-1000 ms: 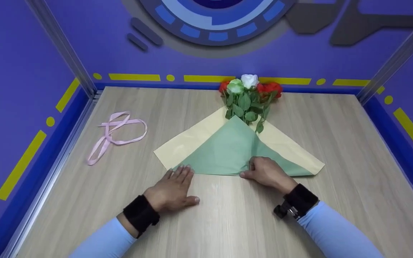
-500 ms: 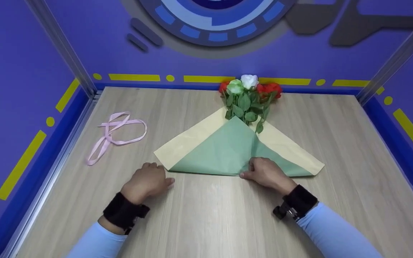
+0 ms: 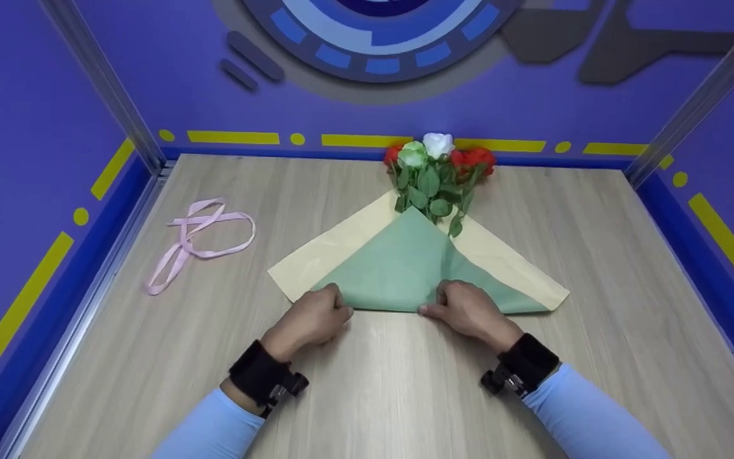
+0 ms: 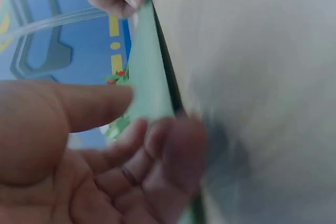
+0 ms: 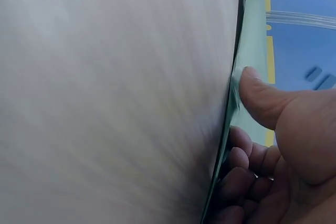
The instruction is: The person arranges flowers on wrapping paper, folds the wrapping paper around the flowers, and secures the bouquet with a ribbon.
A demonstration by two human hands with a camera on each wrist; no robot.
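A sheet of wrapping paper (image 3: 380, 274), green on one face and cream on the other, lies folded up over the stems of a rose bouquet (image 3: 434, 172). Red, white and pale green blooms stick out past its top. My right hand (image 3: 469, 310) pinches the folded bottom edge right of the middle, thumb on the green face in the right wrist view. At the left part of that edge is my left hand (image 3: 313, 319). In the left wrist view its thumb stands apart from the bent fingers (image 4: 184, 150), which are right at the fold.
A loosely looped pink ribbon (image 3: 214, 253) lies on the wooden table (image 3: 380, 395) to the left. Blue panels (image 3: 341, 108) with metal corner posts close off the back and both sides.
My left hand lay flat at the paper's left edge, drew back left off it, then came back right to the fold with bent fingers. The right hand keeps its hold.
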